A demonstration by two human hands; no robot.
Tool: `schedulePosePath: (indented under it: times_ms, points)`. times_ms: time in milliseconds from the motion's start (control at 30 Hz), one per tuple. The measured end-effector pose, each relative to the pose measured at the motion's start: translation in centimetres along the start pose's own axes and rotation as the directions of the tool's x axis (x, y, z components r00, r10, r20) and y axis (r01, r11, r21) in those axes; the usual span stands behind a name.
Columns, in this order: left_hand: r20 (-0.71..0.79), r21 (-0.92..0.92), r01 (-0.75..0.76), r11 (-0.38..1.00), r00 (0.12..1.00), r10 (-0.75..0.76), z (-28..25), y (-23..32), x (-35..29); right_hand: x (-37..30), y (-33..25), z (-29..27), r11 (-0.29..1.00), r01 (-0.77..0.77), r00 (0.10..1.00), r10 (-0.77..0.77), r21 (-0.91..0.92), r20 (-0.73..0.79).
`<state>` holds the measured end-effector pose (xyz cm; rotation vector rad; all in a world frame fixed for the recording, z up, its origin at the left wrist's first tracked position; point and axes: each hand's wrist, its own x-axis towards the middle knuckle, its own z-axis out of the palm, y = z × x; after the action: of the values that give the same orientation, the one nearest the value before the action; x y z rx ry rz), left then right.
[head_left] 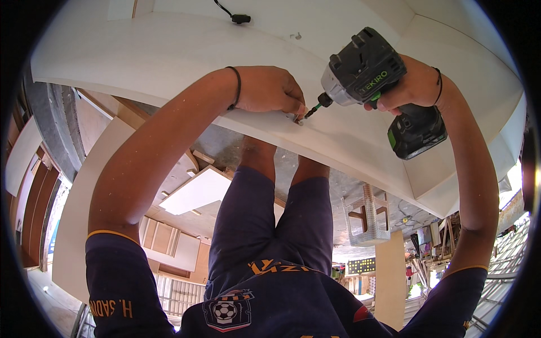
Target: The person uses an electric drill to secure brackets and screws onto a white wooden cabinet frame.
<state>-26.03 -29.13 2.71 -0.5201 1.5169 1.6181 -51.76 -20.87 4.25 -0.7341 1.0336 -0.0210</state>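
The right hand (414,84) is wrapped tight around the handle of a grey and green cordless drill (375,81). Its bit tip meets a small metal fitting (298,118) on the white panel (169,62), pinched under the left hand (267,90) fingertips.

You're seeing it all through one fisheye camera on your head, pointed steeply down past your chest and legs. Your forearms rise from the lower edge to the white board (169,62) close in front. The floor (225,146) lies well beyond your feet. Straight edges bow toward the dark round rim.
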Motion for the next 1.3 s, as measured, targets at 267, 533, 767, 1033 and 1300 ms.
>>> schedulePosePath:
  times_ms: [267,533,767,1033,1300]
  points:
    - [0.002,0.003,0.007,1.0,1.0,-0.007,0.0,0.1,0.1,-0.2,-0.3,0.0,0.999,-0.024,1.0,0.023,-0.035,-0.021]
    - [0.006,-0.012,0.02,1.0,1.0,-0.02,-0.2,-0.1,0.0,-0.2,-0.2,0.5,0.997,-0.037,0.996,0.031,-0.066,-0.079]
    - [0.003,-0.012,0.018,1.0,1.0,-0.018,-0.2,-0.2,0.0,-0.8,0.7,1.3,0.998,0.016,0.983,-0.026,-0.058,-0.184]
    - [0.002,-0.002,0.015,1.0,1.0,-0.015,-0.1,-0.3,0.1,-0.6,0.9,0.8,1.0,-0.03,0.995,0.029,-0.001,-0.093]
    - [0.012,-0.028,0.026,0.999,1.0,-0.026,-0.1,-0.2,0.0,-0.6,0.8,0.8,0.999,0.008,0.995,-0.004,0.04,-0.096]
